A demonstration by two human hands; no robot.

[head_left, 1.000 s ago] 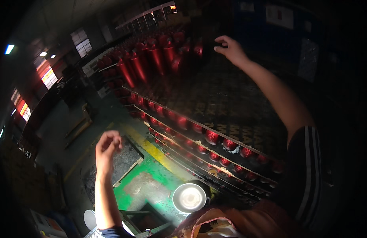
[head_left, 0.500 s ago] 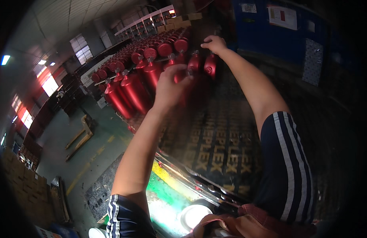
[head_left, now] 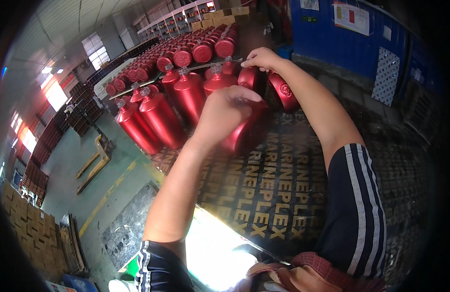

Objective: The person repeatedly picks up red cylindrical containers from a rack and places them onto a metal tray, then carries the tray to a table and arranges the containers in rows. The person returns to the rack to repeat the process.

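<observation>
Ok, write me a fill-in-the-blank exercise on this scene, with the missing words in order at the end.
1. The bottles are coloured ____.
2. The hand nearer the wall with notices on it is the ____ one.
3. That wall is coloured ____.
4. The pallet jack stands on the ____.

Missing words: red; right; blue; floor.
</observation>
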